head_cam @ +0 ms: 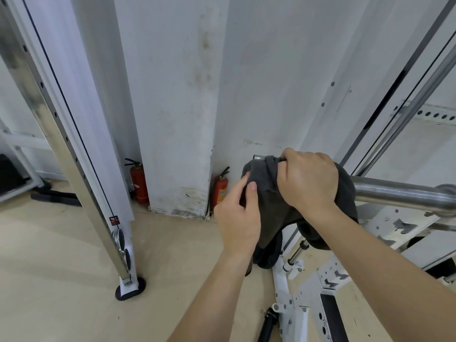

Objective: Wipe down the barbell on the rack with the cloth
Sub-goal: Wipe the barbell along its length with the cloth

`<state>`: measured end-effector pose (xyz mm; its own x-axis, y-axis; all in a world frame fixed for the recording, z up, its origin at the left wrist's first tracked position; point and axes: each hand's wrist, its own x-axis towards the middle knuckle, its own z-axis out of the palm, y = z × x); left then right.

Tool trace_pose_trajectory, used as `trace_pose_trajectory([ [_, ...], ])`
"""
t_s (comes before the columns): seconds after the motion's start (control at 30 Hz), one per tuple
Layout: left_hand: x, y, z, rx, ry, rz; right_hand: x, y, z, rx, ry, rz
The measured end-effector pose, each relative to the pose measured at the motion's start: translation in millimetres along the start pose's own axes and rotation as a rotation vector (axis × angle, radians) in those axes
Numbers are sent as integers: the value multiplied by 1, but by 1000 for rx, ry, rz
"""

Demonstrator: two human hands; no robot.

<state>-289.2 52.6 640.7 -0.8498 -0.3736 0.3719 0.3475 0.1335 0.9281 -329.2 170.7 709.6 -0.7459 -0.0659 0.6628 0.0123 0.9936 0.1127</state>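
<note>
The right hand (307,181) was clenched over the dark grey fabric cloth (265,213), its grip pressing the cloth onto the left end of the polished steel cylindrical barbell (394,191). The left hand (238,218) pinched a fold of the same cloth just below the bar's tip, thumb and forefinger closed on the fabric. Only a short stub of bare metal showed past the cloth at the far left. The bar ran rightward, bare and shiny, to a thick collar at the right edge, resting on the white-painted steel rack (385,225).

Judgement: the sleeve end was being wiped. The cloth should be wrapped fully round the bar, held firm, and twisted while drawn along it. Loose fabric hung low and could snag on the rack's hooks; gathering it first was advisable. Two red fire extinguishers (139,183) stood well apart at the far wall.
</note>
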Motion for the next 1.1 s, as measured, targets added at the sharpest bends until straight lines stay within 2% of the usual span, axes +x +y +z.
trace_pose_trajectory([
  [0.1, 3, 3, -3, -19, 71, -34, 1, 0, 0, 16, 7, 0],
  [0.17, 4, 8, 3, -52, 58, -41, 1, 0, 0, 15, 8, 5],
  [0.33, 2, -1, 6, 83, 17, 97, 1, -1, 1, 1, 9, 3],
  [0.43, 6, -2, -6, 116, 37, 45, 0, -1, 0, 18, 7, 9],
  [0.53, 10, 4, -4, 44, 3, -12, 0, 0, 1, 27, -3, 12],
  [0.67, 6, 2, -4, 72, -86, 68, -1, 0, 1, 27, 5, 17],
  [0.77, 9, 4, -13, 108, -38, 28, -1, -1, 0, 32, 10, 21],
  [0.83, 13, 8, -13, 49, -29, -20, 0, -1, -1, 44, 14, 15],
  [0.97, 8, 8, -6, 42, -118, 5, -2, -1, 1, 46, 17, 18],
  [1.03, 7, 6, -12, 106, -90, 47, -3, 0, 1, 50, 1, 22],
  [1.1, 13, 9, -22, 70, -50, 19, -4, 1, -1, 41, -28, 12],
])
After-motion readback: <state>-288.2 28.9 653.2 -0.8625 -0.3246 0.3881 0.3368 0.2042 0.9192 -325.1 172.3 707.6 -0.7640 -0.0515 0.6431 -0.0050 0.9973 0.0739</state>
